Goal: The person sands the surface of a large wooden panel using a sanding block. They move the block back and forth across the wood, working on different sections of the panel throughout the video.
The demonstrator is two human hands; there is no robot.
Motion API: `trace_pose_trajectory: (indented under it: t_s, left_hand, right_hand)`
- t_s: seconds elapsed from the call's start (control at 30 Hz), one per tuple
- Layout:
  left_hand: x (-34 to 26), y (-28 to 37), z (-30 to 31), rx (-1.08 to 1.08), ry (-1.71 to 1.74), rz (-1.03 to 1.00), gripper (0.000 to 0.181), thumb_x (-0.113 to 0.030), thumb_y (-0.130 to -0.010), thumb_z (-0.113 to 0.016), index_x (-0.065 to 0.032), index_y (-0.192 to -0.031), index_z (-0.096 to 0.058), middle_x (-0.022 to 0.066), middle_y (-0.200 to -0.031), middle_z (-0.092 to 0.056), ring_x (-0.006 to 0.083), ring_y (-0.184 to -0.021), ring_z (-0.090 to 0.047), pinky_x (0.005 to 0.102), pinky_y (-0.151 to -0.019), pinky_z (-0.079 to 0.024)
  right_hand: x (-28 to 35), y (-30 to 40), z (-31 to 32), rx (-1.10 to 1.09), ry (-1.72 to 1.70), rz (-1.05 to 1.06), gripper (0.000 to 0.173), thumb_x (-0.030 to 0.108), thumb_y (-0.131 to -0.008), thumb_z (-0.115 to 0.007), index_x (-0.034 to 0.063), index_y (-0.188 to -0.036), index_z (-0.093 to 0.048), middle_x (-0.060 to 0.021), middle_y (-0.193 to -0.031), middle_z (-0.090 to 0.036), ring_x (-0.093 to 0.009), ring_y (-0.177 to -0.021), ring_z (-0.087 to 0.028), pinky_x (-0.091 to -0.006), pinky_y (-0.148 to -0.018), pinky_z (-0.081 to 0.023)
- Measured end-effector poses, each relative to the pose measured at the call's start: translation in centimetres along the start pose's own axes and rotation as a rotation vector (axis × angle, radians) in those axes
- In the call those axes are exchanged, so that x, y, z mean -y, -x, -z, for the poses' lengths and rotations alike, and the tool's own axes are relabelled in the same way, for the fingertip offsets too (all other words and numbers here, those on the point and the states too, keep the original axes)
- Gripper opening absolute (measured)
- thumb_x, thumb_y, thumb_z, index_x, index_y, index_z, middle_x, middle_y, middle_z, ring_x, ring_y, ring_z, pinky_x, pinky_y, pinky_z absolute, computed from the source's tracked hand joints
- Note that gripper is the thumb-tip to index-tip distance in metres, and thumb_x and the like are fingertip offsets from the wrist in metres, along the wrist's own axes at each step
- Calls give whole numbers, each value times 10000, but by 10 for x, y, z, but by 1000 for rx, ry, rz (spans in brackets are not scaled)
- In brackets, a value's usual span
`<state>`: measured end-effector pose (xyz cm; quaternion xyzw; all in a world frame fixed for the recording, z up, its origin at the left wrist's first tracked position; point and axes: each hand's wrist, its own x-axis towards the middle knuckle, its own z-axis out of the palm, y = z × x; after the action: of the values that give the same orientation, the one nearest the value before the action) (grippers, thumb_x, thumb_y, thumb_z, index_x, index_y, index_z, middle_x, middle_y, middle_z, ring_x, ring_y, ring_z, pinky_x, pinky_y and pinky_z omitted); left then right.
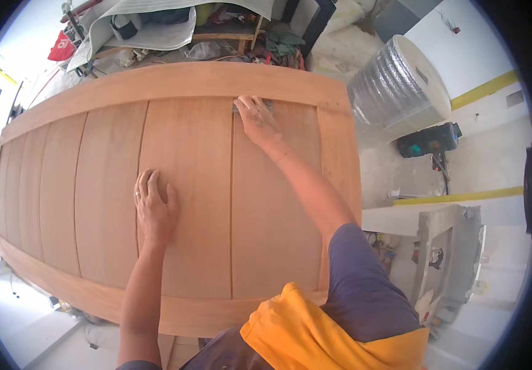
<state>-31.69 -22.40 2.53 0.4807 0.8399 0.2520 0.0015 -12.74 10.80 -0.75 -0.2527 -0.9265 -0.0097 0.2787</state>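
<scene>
A large wooden panel door [187, 194] lies flat before me, with plank-like panels and dark grooves inside a smooth frame. My left hand [155, 203] rests palm down on it, its fingers reaching the groove left of the middle. A ring is on one of its fingers. Farther off, my right hand [257, 118] presses a small grey sanding sheet or pad [268, 105] onto the panel, close to the far frame rail [247, 78]. Fingers cover most of that pad, so its exact kind is hard to tell.
Beyond the door stands a cluttered bench [224, 36] with cloths and plastic. A silver foil-wrapped roll [386, 88] and a dark speaker-like case [427, 139] are at the right. Near lower right is a grey frame [437, 249]. An orange cloth [321, 328] hangs over my front.
</scene>
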Motion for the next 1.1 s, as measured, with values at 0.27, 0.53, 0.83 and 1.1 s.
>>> trace_pose_trajectory:
  t_s: [0.27,0.53,0.83,1.1]
  left_hand:
    - [3,2,5,-12,0,17,514,-238,-1074,-684,24,-1511,-617,216,-1651,-536,424,-1580,-448,533,-1313,-387]
    - [-1,2,2,9,14,21,507,-254,-1084,-683,37,-1494,-614,223,-1641,-546,413,-1584,-452,536,-1320,-384]
    - [-10,-2,2,1,1,9,502,-251,-1090,-673,38,-1497,-613,214,-1631,-552,410,-1581,-451,536,-1316,-388]
    - [4,2,3,-14,-31,-6,497,-260,-1095,-663,35,-1491,-611,214,-1628,-552,422,-1569,-455,534,-1311,-388]
  right_hand:
    - [-34,41,37,2,-32,-178,372,7,-999,-622,-7,-1358,-720,-129,-1375,-697,-351,-1335,-622,-461,-1172,-534]
    - [0,8,1,72,-62,-65,407,-6,-989,-616,9,-1386,-704,-126,-1435,-668,-356,-1379,-601,-476,-1190,-515]
    - [-82,73,35,15,-45,-156,413,4,-1007,-583,60,-1395,-712,-125,-1417,-680,-369,-1389,-613,-479,-1189,-507]
    - [-89,75,51,38,-2,-286,489,-63,-954,-632,99,-1407,-721,-156,-1389,-678,-397,-1331,-635,-512,-1152,-538]
